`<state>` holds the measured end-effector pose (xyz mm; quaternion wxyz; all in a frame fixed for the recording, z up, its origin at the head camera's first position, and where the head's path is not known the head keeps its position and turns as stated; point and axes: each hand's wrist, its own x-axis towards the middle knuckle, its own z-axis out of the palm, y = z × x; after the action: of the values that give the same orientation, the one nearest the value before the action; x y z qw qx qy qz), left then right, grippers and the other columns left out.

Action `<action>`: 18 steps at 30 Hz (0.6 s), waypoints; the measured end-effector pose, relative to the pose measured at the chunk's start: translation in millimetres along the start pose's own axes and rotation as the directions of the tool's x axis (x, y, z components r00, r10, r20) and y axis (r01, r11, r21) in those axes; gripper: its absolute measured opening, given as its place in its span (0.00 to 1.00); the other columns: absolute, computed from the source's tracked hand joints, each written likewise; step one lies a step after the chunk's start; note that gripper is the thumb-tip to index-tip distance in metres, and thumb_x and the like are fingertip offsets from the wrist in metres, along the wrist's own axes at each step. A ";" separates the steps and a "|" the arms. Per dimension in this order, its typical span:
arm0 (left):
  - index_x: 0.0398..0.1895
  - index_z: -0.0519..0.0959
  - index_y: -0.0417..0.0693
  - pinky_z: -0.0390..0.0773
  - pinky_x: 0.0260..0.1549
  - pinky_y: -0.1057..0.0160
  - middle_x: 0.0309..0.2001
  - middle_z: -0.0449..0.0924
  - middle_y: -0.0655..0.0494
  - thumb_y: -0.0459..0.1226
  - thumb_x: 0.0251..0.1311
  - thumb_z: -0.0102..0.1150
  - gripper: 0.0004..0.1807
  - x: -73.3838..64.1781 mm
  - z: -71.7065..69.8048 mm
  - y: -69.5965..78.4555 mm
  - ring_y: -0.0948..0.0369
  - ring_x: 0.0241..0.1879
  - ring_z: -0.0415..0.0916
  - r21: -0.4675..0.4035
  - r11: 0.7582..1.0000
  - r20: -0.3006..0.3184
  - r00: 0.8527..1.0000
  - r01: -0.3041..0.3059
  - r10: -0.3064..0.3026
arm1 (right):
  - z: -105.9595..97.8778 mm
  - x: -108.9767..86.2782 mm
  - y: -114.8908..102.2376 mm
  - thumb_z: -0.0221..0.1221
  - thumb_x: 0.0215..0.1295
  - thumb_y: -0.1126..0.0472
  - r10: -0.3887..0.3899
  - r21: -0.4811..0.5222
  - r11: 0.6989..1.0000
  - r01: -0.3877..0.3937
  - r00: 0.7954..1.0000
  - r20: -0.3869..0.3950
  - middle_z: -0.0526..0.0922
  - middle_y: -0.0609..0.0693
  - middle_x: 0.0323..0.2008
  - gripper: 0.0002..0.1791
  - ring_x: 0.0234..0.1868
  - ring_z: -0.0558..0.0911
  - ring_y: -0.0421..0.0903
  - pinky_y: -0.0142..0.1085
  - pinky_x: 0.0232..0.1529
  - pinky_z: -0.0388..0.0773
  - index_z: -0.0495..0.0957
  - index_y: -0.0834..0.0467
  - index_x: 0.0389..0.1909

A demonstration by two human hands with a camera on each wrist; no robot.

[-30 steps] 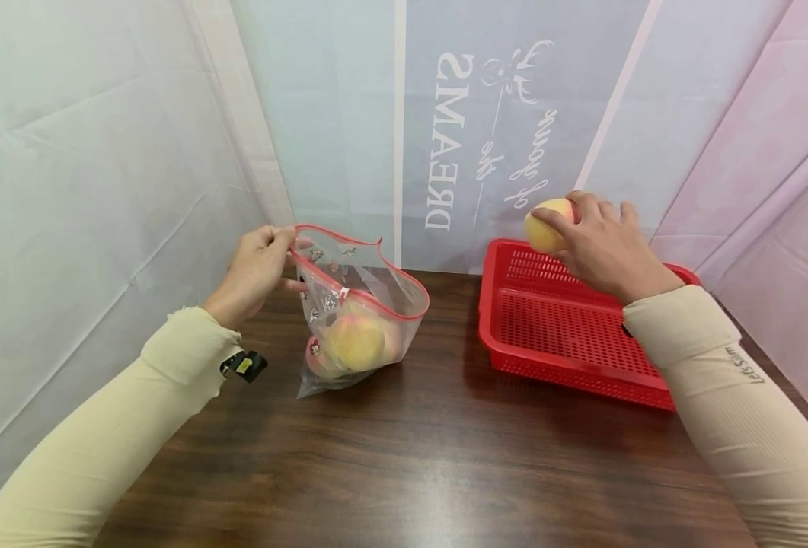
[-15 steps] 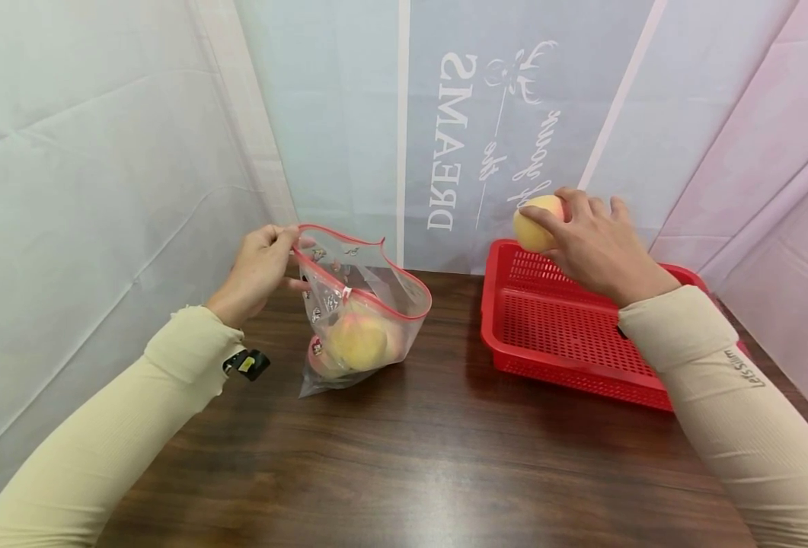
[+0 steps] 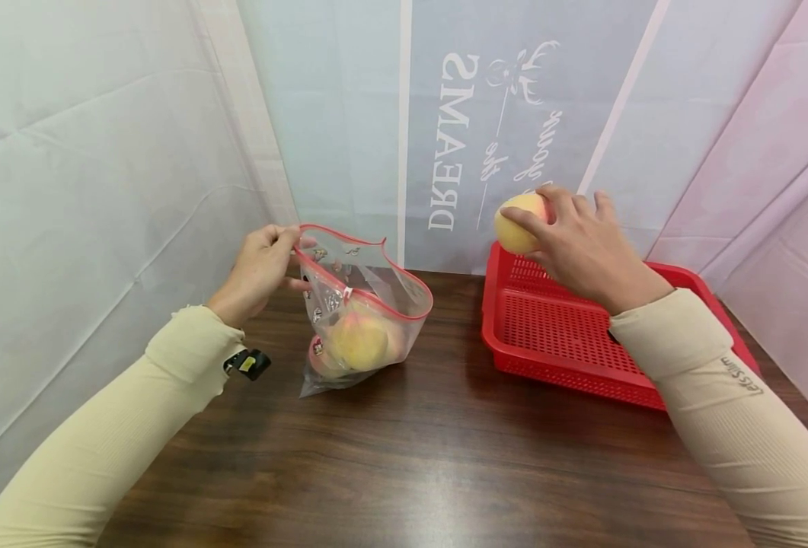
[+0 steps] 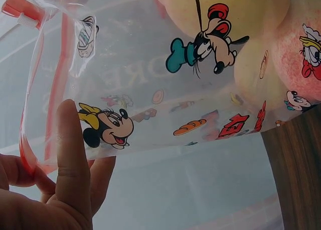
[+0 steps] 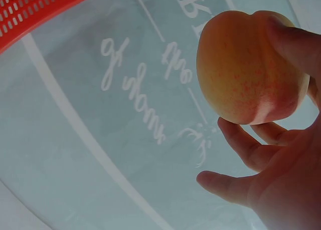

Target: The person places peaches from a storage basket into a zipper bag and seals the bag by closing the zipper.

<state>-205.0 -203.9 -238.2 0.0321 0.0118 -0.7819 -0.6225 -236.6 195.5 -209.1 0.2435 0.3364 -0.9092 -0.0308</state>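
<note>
My left hand (image 3: 256, 266) pinches the red zip rim of a clear plastic zip bag (image 3: 413, 335) at its left corner, holding the mouth open. Several yellow-pink peaches (image 3: 359, 341) lie in the bottom of the bag, which rests on the table. Cartoon figures are printed on the bag's side (image 4: 200, 54) in the left wrist view. My right hand (image 3: 585, 247) grips another peach (image 3: 518, 224) between thumb and fingers, above the left back corner of a red basket. In the right wrist view this peach (image 5: 246, 64) is yellow with a red blush, and one finger stretches away from it.
The red perforated basket (image 3: 582, 384) stands on the right of the dark wooden table (image 3: 404, 464). A printed cloth (image 3: 349, 114) hangs right behind the table, and pale cloth walls close in both sides. A stretch of table lies between bag and basket.
My right hand has moved left with the peach, from over the basket's inside to its left back corner. The left hand and the bag have stayed almost still.
</note>
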 end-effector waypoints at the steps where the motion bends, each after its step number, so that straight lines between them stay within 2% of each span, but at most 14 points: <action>1: 0.42 0.67 0.36 0.89 0.34 0.58 0.65 0.71 0.38 0.44 0.79 0.37 0.18 0.0 0.2 -0.2 0.43 0.56 0.76 0.000 1.000 0.001 1.000 -0.002 0.002 | -1.0 0.2 -1.2 0.74 0.49 0.66 -0.005 0.000 1.000 0.005 1.000 -0.007 0.67 0.70 0.60 0.42 0.49 0.75 0.71 0.63 0.43 0.70 0.68 0.47 0.66; 9: 0.44 0.68 0.35 0.89 0.35 0.58 0.65 0.70 0.38 0.44 0.79 0.37 0.18 0.6 0.3 0.2 0.44 0.56 0.76 0.000 1.000 0.005 1.000 -0.005 0.005 | -8.0 3.3 -10.9 0.74 0.50 0.66 -0.024 0.000 1.000 0.024 0.999 -0.024 0.67 0.69 0.60 0.42 0.50 0.75 0.70 0.65 0.45 0.70 0.68 0.47 0.67; 14: 0.46 0.68 0.35 0.89 0.35 0.58 0.66 0.70 0.37 0.44 0.79 0.37 0.19 0.4 0.5 0.5 0.44 0.55 0.76 0.002 1.000 0.011 1.000 0.001 -0.001 | -10.3 6.7 -17.0 0.74 0.50 0.66 -0.062 -0.009 0.998 0.061 0.996 -0.070 0.69 0.69 0.60 0.41 0.50 0.76 0.70 0.64 0.44 0.71 0.69 0.48 0.66; 18: 0.44 0.68 0.35 0.89 0.35 0.59 0.66 0.70 0.37 0.45 0.79 0.37 0.19 0.6 0.2 1.1 0.43 0.56 0.76 0.003 1.000 0.018 1.000 0.001 -0.001 | -11.2 11.0 -23.3 0.74 0.50 0.65 -0.079 -0.010 0.997 0.078 0.993 -0.091 0.69 0.69 0.59 0.41 0.49 0.77 0.70 0.67 0.48 0.71 0.69 0.47 0.66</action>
<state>-205.6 -203.4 -237.2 0.0247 0.0068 -0.7832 -0.6213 -224.7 171.7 -199.8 0.2846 0.3722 -0.8830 -0.0280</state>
